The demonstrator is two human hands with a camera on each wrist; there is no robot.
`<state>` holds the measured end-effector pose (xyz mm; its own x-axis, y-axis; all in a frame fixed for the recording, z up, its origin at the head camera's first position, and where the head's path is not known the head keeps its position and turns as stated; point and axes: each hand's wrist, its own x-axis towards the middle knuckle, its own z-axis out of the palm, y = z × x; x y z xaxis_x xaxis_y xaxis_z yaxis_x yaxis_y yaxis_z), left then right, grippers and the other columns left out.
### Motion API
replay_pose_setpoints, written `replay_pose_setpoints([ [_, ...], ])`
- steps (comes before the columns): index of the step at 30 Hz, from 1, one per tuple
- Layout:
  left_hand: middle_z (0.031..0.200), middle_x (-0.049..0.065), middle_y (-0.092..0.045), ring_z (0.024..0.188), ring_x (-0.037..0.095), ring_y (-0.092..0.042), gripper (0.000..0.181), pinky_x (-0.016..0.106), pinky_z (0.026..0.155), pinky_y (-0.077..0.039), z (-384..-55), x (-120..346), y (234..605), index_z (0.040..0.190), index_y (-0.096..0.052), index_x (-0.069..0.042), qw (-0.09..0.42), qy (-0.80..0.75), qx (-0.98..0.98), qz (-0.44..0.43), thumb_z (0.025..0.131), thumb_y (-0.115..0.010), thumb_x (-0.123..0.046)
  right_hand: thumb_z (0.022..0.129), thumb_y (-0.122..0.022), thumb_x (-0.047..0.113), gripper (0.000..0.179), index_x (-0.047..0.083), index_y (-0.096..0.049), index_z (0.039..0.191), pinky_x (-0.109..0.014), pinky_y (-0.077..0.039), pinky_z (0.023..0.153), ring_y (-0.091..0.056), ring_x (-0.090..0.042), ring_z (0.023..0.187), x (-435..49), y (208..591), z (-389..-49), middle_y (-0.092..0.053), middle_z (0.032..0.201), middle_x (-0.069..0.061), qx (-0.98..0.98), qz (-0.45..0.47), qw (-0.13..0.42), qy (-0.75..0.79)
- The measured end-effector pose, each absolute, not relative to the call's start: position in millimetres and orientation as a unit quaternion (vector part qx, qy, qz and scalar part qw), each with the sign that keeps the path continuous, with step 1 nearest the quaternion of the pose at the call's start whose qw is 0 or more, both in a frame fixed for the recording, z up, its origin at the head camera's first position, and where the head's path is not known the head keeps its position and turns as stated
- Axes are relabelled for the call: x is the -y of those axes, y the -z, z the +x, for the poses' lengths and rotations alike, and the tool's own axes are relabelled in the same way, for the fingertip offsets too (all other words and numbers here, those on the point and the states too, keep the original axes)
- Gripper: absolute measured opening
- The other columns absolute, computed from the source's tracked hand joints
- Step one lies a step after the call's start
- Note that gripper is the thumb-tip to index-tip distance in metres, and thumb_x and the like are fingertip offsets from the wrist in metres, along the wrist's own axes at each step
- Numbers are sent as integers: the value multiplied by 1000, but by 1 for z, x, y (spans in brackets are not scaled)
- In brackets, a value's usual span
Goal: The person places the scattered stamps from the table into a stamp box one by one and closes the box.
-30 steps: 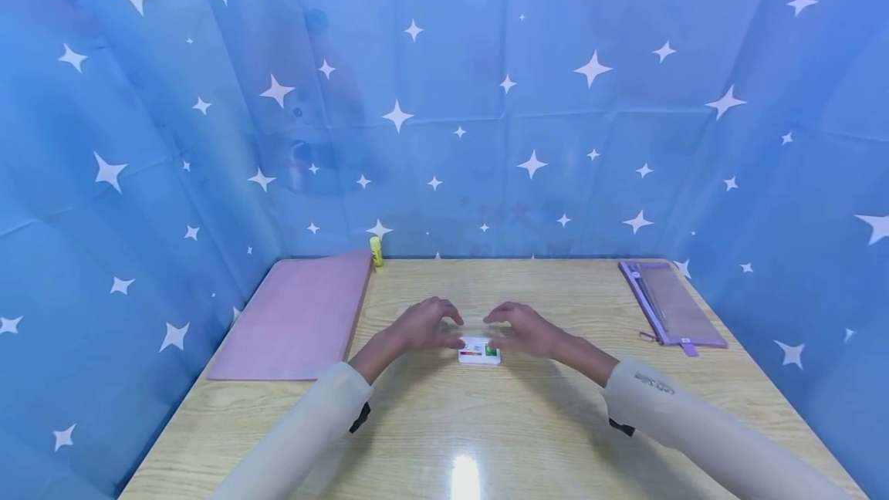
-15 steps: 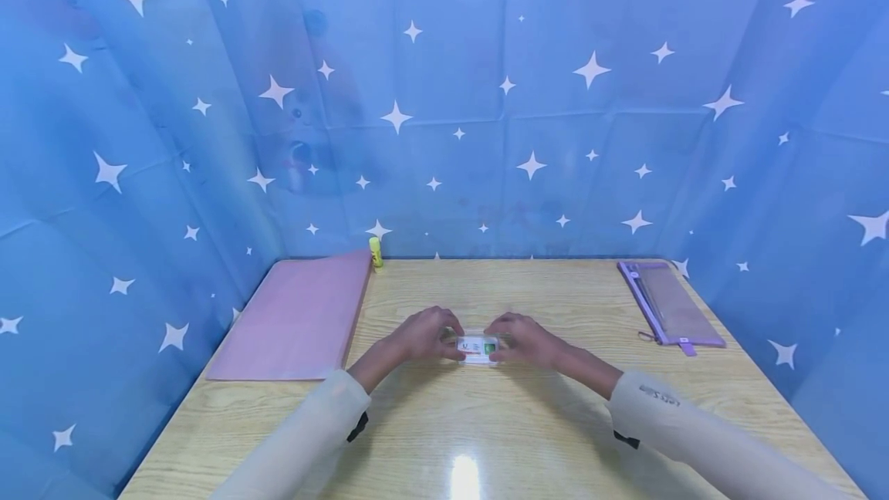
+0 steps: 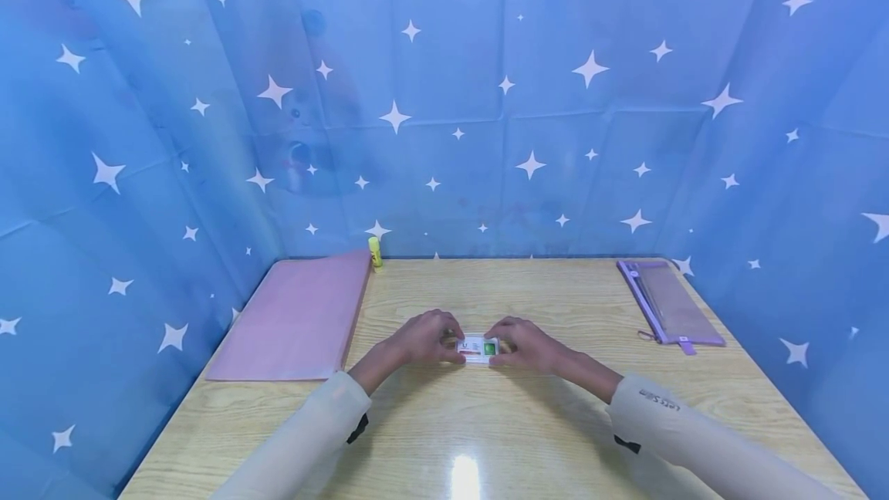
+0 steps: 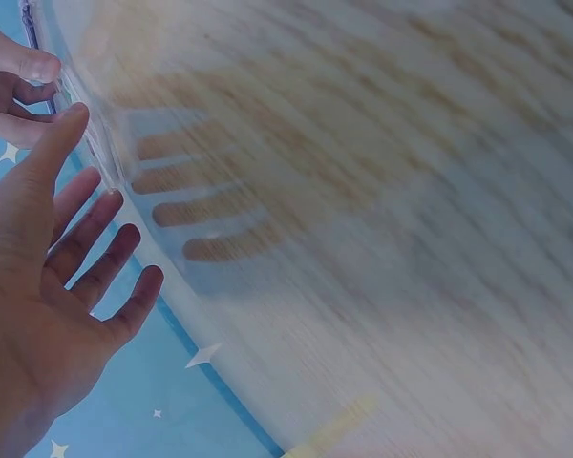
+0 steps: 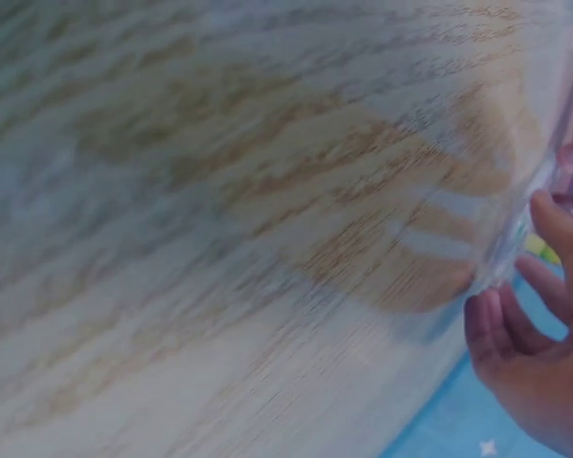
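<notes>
A small flat white box (image 3: 476,348) with red and green print lies on the table, a clear plastic cover over it. My left hand (image 3: 422,337) holds the cover's left end between thumb and fingers. At the right end my right hand (image 3: 529,345) holds it the same way. The left wrist view shows the clear cover (image 4: 103,148) edge-on near the thumb and fingertips, the other fingers spread apart. In the right wrist view the clear cover (image 5: 512,234) appears beside the fingertips. Whether the cover is fully seated cannot be made out.
A pink folder (image 3: 295,319) lies on the left side of the wooden table (image 3: 444,415). Behind it stands a yellow glue stick (image 3: 376,251). A purple zip pouch (image 3: 674,303) lies at the right. Blue star-patterned curtains (image 3: 444,99) surround the table.
Both hands have lowered slightly, bringing the clear cover down from above the white box onto it. Over the last half second the hands have barely moved.
</notes>
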<state>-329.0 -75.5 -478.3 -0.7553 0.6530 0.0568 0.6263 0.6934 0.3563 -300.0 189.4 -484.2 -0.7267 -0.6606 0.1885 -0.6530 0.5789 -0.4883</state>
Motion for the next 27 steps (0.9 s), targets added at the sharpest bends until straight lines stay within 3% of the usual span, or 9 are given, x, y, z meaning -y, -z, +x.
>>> replay_pose_setpoints([
  [10, 118, -5, -72, 101, 12, -62, 43, 25, 84, -51, -328, 77, 478, 115, -78, -18, 38, -186, -917, 350, 83, -88, -44, 91, -82, 16, 41, -4, -70, 125, -27, -46, 71, -61, -29, 95, -189, 484, -299, -67, 124, -22, -886, -374, 0, 275],
  [15, 118, -5, -71, 103, 12, -62, 43, 27, 88, -51, -326, 77, 478, 116, -77, -17, 45, -193, -917, 346, 83, -88, -43, 92, -81, 17, 41, -2, -70, 126, -26, -47, 71, -61, -26, 94, -189, 487, -299, -67, 125, -21, -891, -362, 7, 273],
  [27, 113, -8, -70, 100, 8, -60, 44, 27, 89, -52, -324, 78, 482, 113, -77, -19, 39, -197, -919, 339, 80, -89, -45, 91, -82, 17, 40, -2, -70, 124, -31, -48, 77, -63, -33, 107, -188, 487, -297, -66, 125, -20, -893, -358, 8, 272],
])
